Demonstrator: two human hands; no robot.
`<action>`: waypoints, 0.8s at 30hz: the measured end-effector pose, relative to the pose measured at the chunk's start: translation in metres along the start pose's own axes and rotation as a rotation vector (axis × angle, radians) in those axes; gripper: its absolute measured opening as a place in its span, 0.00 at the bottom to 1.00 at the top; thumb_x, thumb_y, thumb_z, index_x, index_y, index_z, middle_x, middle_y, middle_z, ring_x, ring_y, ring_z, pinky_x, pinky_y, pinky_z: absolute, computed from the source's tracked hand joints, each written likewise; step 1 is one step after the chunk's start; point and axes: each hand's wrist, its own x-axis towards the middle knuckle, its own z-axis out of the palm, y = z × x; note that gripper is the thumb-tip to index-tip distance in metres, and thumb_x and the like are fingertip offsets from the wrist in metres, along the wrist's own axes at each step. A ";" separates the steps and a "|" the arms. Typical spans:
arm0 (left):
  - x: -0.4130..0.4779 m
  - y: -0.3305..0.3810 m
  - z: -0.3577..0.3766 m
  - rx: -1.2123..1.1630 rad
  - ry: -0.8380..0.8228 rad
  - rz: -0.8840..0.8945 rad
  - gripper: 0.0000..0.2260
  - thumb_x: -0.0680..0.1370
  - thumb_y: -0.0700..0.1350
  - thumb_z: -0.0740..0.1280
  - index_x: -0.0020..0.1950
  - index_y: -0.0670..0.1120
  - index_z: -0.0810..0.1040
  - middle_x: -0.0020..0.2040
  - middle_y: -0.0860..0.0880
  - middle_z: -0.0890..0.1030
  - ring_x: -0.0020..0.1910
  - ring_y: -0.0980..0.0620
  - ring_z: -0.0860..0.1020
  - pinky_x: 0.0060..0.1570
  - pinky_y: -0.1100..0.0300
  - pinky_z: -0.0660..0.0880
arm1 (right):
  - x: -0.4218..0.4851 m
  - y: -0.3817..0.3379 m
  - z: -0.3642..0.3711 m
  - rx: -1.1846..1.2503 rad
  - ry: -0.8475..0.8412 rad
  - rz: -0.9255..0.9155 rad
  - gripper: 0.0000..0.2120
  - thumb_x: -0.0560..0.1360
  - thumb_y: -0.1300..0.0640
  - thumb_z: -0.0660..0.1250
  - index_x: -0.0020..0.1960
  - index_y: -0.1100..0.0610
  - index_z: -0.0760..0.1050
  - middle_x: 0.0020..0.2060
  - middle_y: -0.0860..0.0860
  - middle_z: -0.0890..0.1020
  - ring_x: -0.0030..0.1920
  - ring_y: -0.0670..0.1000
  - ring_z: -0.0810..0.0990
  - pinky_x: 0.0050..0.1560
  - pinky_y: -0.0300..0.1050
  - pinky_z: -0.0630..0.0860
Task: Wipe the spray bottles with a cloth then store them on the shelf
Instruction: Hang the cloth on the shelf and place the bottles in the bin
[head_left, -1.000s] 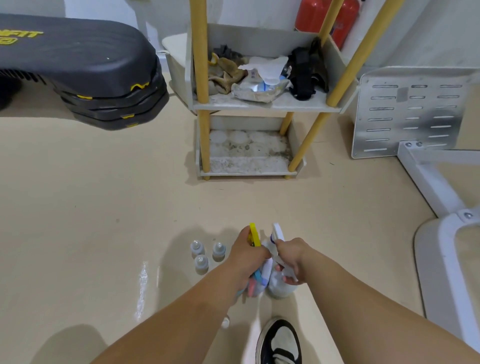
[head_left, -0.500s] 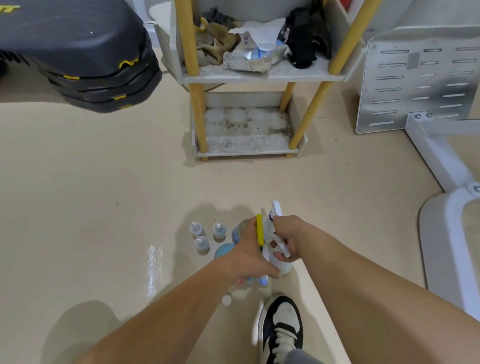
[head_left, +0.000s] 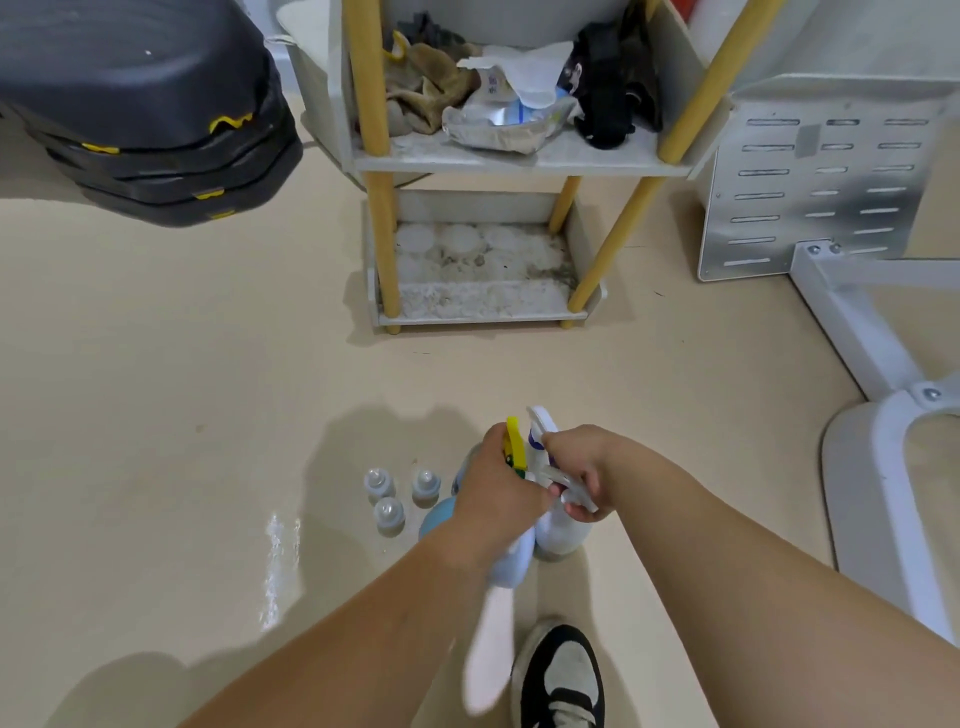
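Observation:
My left hand (head_left: 498, 493) grips the neck of a spray bottle with a yellow trigger head (head_left: 513, 441). Beside it my right hand (head_left: 576, 473) grips a spray bottle with a white trigger head (head_left: 540, 423), whose pale body (head_left: 558, 535) shows under my fingers. Both bottles are low over the beige floor, close together. Three small capped bottles (head_left: 395, 493) stand on the floor to the left, and a blue round bottle (head_left: 434, 519) is partly hidden behind my left wrist. The shelf (head_left: 483, 306) with yellow posts stands further ahead; its bottom tier is dirty. No cloth is visible in my hands.
The shelf's middle tier (head_left: 519, 156) holds rags, a wipes pack and black items. A stack of black step platforms (head_left: 135, 114) sits at the left. A perforated metal plate (head_left: 821, 182) and white frame (head_left: 857, 338) lie at the right. My shoe (head_left: 561, 675) is below the bottles.
The view tipped downward and closer. Both hands stayed on the two spray bottles and lifted them slightly; the blue bottle on the floor has come into view behind my left wrist.

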 end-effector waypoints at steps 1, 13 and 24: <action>0.003 0.007 -0.002 -0.023 0.015 0.002 0.17 0.68 0.42 0.71 0.54 0.56 0.75 0.39 0.56 0.79 0.39 0.51 0.80 0.43 0.51 0.80 | 0.002 -0.005 -0.001 -0.007 0.021 -0.007 0.15 0.81 0.50 0.62 0.39 0.57 0.74 0.24 0.52 0.76 0.29 0.51 0.70 0.35 0.42 0.69; -0.087 0.179 -0.064 -0.088 -0.059 -0.016 0.14 0.71 0.34 0.70 0.46 0.50 0.69 0.39 0.52 0.73 0.33 0.53 0.70 0.27 0.70 0.69 | -0.145 -0.048 -0.057 0.117 0.106 -0.076 0.16 0.81 0.45 0.66 0.47 0.59 0.73 0.35 0.57 0.76 0.28 0.53 0.69 0.31 0.41 0.69; -0.285 0.497 -0.157 -0.074 -0.128 0.058 0.15 0.64 0.40 0.70 0.46 0.54 0.74 0.34 0.56 0.74 0.34 0.50 0.72 0.33 0.60 0.70 | -0.500 -0.155 -0.176 0.113 0.141 -0.286 0.16 0.82 0.45 0.65 0.48 0.59 0.73 0.38 0.59 0.79 0.29 0.55 0.73 0.28 0.42 0.73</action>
